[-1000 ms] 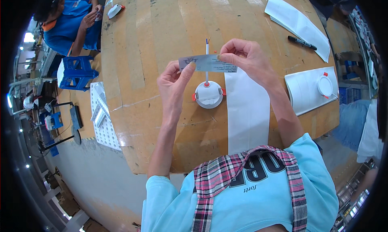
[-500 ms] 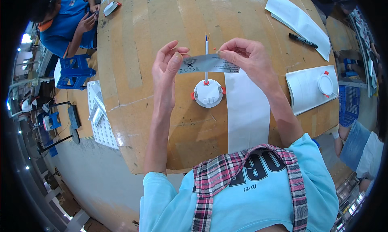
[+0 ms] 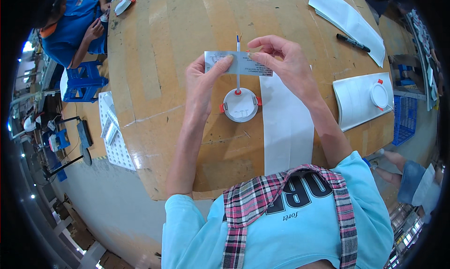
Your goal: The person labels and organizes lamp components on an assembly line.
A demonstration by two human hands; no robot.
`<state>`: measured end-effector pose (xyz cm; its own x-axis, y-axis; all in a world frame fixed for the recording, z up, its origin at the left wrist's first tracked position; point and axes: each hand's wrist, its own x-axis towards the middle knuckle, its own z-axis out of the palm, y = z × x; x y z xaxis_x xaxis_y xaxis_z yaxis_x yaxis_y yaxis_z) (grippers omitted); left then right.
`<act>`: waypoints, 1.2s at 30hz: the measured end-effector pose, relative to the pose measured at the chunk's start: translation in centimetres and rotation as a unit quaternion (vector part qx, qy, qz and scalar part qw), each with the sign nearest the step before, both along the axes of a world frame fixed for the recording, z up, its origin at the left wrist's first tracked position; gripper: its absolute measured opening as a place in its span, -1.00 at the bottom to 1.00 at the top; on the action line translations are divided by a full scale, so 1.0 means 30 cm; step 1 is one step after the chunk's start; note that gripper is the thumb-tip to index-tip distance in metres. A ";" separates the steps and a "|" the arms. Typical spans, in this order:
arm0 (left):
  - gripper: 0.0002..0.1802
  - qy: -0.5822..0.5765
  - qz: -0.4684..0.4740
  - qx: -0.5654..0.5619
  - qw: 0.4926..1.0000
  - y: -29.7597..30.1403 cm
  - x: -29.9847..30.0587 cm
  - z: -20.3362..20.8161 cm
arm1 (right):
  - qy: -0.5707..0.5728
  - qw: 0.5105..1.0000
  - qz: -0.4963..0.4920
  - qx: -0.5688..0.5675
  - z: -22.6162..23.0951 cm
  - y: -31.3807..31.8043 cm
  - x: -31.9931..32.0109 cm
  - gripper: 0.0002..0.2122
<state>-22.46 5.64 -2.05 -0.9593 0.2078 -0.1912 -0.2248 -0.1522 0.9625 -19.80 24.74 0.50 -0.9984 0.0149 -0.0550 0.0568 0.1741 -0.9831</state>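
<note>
Just above the centre of the frame, holding a silver label (image 3: 246,68) out level, printed face up, over the table (image 3: 164,72). Gripping its left part in a narrow pinch of the left hand (image 3: 204,77), with thumb laid across the face and fingers tucked behind. On its right part, touching with the thumb of the right hand (image 3: 283,63), index finger raised apart from that thumb; cannot tell the hold of the remaining fingers. Bringing both thumb tips near the middle of the label, to either side of a white cable (image 3: 238,81). At the crossing of label and cable, cannot tell touching from apart.

Near the middle of the frame, below the label: a round white lamp (image 3: 240,107) on the table, cable side up, with red clips (image 3: 222,108) at both sides and thin wire ends (image 3: 238,37) at the cable's top. Just right of the lamp, a white paper strip (image 3: 288,128), running toward the lower edge and the light-blue shirt (image 3: 300,227).

At right, a stack of white sheets (image 3: 349,105) with a second lamp (image 3: 378,96) on top. At upper right, folded white paper (image 3: 347,23) beside a black marker (image 3: 354,43). At upper left, a co-worker in blue (image 3: 77,21), near a blue stool (image 3: 85,81).
</note>
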 end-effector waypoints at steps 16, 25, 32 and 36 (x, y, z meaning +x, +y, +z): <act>-0.80 -0.021 0.002 0.004 1.000 0.004 -0.011 -0.038 | 0.021 0.998 -0.002 0.054 -0.031 0.003 -0.006 -0.82; -0.83 -0.028 -0.003 0.018 0.999 0.001 -0.014 -0.045 | 0.031 0.997 -0.004 0.067 -0.033 0.000 -0.006 -0.82; -0.83 -0.031 0.000 0.034 0.999 0.001 -0.014 -0.048 | 0.039 0.996 -0.003 0.081 -0.038 -0.001 -0.010 -0.82; -0.84 -0.038 0.001 0.038 0.999 0.003 -0.013 -0.046 | 0.039 0.996 -0.004 0.076 -0.039 -0.001 -0.009 -0.82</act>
<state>-22.84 5.72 -3.43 -0.9427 0.2234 -0.2480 -0.2974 -0.2249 0.9279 -20.06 24.72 -0.67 -0.9993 0.0251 0.0265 -0.0170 0.3217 -0.9467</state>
